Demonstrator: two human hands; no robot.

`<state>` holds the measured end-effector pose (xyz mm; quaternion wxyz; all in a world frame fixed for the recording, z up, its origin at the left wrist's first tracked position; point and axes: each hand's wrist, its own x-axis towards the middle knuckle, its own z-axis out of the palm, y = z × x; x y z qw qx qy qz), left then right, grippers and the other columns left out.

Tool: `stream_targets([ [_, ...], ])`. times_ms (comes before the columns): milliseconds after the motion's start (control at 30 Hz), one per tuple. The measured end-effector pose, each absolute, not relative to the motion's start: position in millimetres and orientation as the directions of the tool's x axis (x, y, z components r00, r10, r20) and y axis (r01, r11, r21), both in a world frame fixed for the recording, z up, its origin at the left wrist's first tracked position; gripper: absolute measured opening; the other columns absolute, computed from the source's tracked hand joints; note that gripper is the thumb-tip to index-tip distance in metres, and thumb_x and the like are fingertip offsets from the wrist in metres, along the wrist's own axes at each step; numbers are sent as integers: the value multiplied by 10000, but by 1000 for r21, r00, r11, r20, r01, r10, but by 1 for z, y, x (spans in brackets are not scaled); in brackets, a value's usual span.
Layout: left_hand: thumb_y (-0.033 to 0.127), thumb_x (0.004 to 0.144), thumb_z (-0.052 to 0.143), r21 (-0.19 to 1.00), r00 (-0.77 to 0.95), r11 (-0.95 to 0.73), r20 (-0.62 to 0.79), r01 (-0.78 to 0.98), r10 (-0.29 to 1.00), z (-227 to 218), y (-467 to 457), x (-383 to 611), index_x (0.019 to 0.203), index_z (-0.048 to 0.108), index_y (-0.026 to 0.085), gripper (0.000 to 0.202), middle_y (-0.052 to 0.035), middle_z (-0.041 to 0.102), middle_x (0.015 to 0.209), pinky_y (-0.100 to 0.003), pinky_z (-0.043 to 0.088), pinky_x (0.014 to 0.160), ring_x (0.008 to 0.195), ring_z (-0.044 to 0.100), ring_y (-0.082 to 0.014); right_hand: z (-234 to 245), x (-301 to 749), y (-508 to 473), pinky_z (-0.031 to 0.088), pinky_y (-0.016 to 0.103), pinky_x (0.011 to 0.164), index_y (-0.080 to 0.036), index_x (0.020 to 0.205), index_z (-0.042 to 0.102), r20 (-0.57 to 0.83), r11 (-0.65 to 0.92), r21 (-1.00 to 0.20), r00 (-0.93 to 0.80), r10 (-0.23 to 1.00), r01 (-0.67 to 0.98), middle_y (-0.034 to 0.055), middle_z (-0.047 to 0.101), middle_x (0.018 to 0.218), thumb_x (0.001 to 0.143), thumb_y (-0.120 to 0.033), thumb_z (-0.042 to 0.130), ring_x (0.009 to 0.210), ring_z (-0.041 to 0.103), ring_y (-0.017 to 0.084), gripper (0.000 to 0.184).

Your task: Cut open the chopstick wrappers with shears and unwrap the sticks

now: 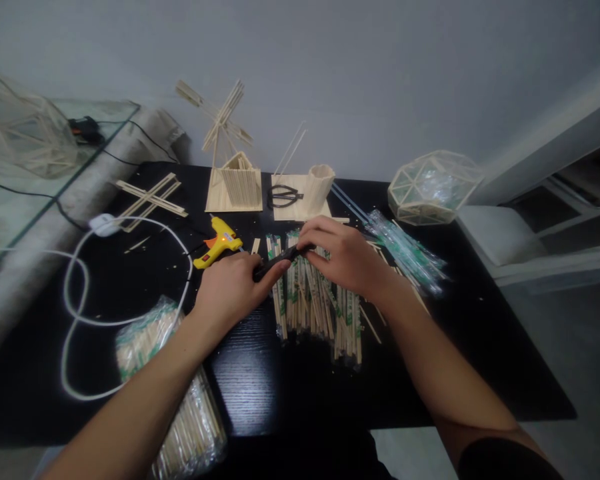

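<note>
My left hand is closed round one end of a slim black tool, its thumb lying along the side. At the other end, the fingers of my right hand pinch it; its exact kind is not clear. Below the tool lie several chopsticks in clear and green wrappers. Left of my left hand, a yellow glue gun rests on the black table, an orange light showing on it.
Behind my hands stand a stick-built windmill and a board bearing a round stick cup and black scissors. A white cable loops at left beside a large chopstick pack. Glue sticks and a faceted frame lie right.
</note>
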<state>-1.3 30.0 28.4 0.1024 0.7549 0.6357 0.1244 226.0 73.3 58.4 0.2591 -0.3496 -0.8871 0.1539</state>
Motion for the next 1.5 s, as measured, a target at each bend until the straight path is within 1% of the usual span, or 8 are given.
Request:
stream_targets([
  [133, 767, 978, 367, 298, 158, -165, 47, 940, 986, 29, 30, -1, 669, 536, 215, 655, -67, 638, 740, -336, 251, 579, 649, 561, -209, 58, 226, 74, 534, 383, 984, -186, 963, 682, 374, 732, -428, -633, 678, 531, 98, 681, 1094, 938, -73, 545, 1074, 674, 227, 180],
  [300, 756, 983, 376, 303, 181, -193, 67, 933, 981, 29, 30, -1, 718, 556, 212, 632, -66, 653, 776, -329, 285, 596, 708, 597, -216, 57, 227, 74, 537, 376, 979, -200, 974, 695, 349, 717, -444, -633, 691, 538, 87, 683, 1107, 932, -65, 534, 1073, 676, 221, 214],
  [600, 740, 989, 397, 299, 188, -203, 78, 933, 979, 26, 30, -2, 839, 662, 211, 610, -76, 696, 856, -337, 353, 621, 767, 636, -233, 59, 228, 72, 532, 378, 978, -180, 989, 714, 322, 719, -392, -647, 691, 574, 100, 694, 1108, 930, -60, 521, 1066, 677, 227, 235],
  [733, 745, 987, 401, 302, 194, -212, 88, 930, 977, 25, 29, -2, 867, 678, 209, 615, -76, 692, 865, -342, 374, 639, 790, 645, -242, 61, 227, 70, 533, 381, 978, -177, 983, 718, 317, 717, -383, -647, 694, 582, 98, 697, 1103, 918, -55, 534, 1057, 677, 229, 230],
  [833, 736, 989, 406, 300, 197, -218, 99, 929, 975, 27, 28, -1, 850, 669, 209, 606, -76, 685, 849, -340, 373, 635, 785, 643, -240, 61, 228, 70, 535, 376, 972, -177, 985, 718, 321, 722, -377, -649, 690, 581, 96, 694, 1097, 921, -58, 527, 1059, 677, 228, 235],
  [1033, 720, 996, 404, 297, 203, -217, 77, 930, 976, 29, 29, 0, 759, 592, 214, 590, -66, 678, 795, -337, 362, 617, 728, 627, -226, 60, 228, 71, 530, 381, 982, -173, 996, 718, 312, 719, -384, -651, 692, 579, 101, 696, 1104, 932, -60, 516, 1066, 675, 228, 241],
  [1300, 739, 992, 386, 277, 207, -227, 100, 934, 973, 25, 29, -1, 817, 636, 211, 610, -77, 691, 842, -341, 373, 626, 773, 648, -245, 60, 228, 71, 541, 393, 978, -162, 988, 730, 299, 712, -398, -651, 697, 579, 109, 701, 1095, 927, -51, 514, 1066, 678, 237, 250],
  [1500, 739, 993, 383, 280, 207, -226, 96, 933, 974, 27, 29, 0, 779, 611, 210, 614, -72, 678, 821, -337, 349, 617, 745, 632, -231, 61, 228, 70, 535, 385, 985, -141, 990, 723, 302, 719, -381, -657, 691, 581, 121, 703, 1095, 920, -48, 516, 1070, 679, 239, 237],
])
